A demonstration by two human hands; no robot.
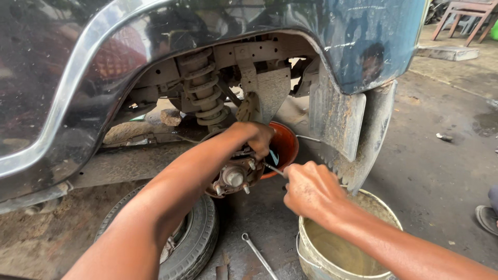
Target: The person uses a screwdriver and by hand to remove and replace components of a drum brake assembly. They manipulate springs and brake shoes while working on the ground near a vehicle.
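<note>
At the wheel hub (234,178), right hand (309,187) angles thin tool (273,169) up-left.

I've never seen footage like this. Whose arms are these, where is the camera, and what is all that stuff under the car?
The single picture comes from a camera worn on a person's head, looking down, so both arms are that person's own. They work in the wheel arch of a dark car whose wheel is off. The left hand reaches onto the rusty wheel hub, below the coil spring. The right hand grips a thin metal tool aimed at the hub. An orange bowl sits behind the hub. On the ground lie a tyre, a spanner and a dirty bucket. At the right edge is another person's shoe.
</note>
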